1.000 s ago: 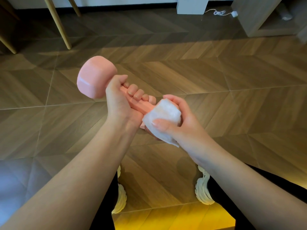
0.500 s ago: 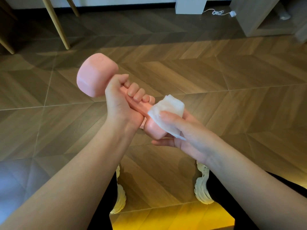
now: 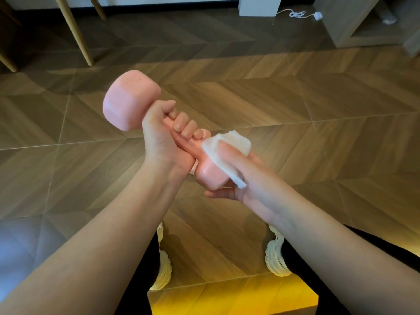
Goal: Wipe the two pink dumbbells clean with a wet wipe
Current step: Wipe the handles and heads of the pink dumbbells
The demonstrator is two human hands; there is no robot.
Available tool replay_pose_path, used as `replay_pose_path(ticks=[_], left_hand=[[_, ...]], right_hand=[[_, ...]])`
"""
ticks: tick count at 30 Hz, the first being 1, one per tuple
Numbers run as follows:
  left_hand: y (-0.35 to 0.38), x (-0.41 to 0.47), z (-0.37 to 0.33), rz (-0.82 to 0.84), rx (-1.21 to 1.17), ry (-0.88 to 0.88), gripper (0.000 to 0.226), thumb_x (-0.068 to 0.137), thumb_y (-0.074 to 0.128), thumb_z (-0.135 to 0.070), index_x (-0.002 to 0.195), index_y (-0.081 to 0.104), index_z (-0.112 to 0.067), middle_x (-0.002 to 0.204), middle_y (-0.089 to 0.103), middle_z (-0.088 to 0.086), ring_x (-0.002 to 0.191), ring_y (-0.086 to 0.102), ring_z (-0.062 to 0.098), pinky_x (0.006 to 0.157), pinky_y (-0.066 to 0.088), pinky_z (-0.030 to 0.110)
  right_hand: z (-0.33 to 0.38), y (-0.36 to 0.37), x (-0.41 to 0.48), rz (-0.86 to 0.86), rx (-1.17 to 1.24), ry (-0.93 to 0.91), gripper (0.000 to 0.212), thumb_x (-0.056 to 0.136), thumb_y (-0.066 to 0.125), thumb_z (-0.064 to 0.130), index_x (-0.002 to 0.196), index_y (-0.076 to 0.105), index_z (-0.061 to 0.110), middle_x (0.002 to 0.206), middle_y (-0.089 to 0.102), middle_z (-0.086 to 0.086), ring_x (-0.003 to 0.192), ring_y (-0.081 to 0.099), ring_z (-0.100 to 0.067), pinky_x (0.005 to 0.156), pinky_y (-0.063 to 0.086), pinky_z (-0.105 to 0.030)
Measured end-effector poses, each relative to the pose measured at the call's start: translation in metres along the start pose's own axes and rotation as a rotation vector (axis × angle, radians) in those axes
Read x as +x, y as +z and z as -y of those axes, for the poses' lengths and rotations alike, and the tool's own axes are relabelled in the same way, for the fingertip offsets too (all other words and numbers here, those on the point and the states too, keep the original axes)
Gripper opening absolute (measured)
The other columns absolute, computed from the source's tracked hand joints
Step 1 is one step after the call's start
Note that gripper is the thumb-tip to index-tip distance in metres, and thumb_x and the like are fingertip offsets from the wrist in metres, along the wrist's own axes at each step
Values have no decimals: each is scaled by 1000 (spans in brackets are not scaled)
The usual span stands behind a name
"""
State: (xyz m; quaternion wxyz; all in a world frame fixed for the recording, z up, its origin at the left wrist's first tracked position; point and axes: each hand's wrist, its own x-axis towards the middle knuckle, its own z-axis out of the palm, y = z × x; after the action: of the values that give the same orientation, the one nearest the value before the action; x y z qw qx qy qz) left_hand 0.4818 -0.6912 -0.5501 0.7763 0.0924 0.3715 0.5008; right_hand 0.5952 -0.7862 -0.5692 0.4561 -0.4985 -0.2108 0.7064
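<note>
In the head view, the left hand [image 3: 163, 142] is clenched round the handle of one pink dumbbell [image 3: 129, 98], which it holds in the air above the wooden floor [image 3: 318, 98]. The dumbbell's long axis runs from its far head at 10 o'clock to its near head at 4 o'clock. The right hand [image 3: 241, 178] comes in from 4 o'clock and cups the near head, with fingers beneath and the thumb pinning the wet wipe [image 3: 237, 139] on top, so that end is the one nearer the wipe. The far head at 10 o'clock is bare, and to reach it the wipe would probably have to pass the left fist. The second dumbbell is not in view. Pale shoes [image 3: 276, 253] show at 6 o'clock, chair legs [image 3: 75, 30] at 11 and a white cable [image 3: 295, 14] at 1, all well apart from the hands.
</note>
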Motion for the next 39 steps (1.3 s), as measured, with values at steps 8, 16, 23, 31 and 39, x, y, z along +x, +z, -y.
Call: replay_pose_path(ticks=[8,16,23,31,39], left_hand=[[1,-3,-5,6,-93,-9,37,90,41,-17,54,31,-20,43,23,-7,32,27,13,41,37,17],[1,-1,1,29,2,16,35,90,40,-17,56,30,-20,44,21,-6,38,21,13,42,30,21],[0,2,7,-180,-86,7,32,92,56,-20,66,38,-18,49,41,-4,36,44,12,45,45,20],[-2,2,-1,-172,-121,17,32,90,45,-16,63,28,-19,49,21,-5,35,22,13,39,30,18],[0,0,0,-150,-128,3,31,88,45,-14,60,32,-19,48,24,-6,35,25,13,39,33,19]], right_hand=[[9,-13,-4,179,160,42,48,94,60,28,138,48,11,134,54,-27,114,61,-40,89,54,-57],[1,0,-2,-11,35,-18,52,87,67,39,134,51,23,130,60,-20,95,66,-26,68,60,-41],[-6,-2,-2,-105,-245,-248,45,84,67,33,127,52,31,112,65,-3,89,64,-12,70,56,-32],[-5,8,3,-156,-259,-269,43,77,67,38,117,53,32,112,63,0,83,66,-7,63,54,-22],[14,-12,-2,152,-70,77,53,91,60,37,138,49,15,130,58,-26,115,61,-41,87,57,-51]])
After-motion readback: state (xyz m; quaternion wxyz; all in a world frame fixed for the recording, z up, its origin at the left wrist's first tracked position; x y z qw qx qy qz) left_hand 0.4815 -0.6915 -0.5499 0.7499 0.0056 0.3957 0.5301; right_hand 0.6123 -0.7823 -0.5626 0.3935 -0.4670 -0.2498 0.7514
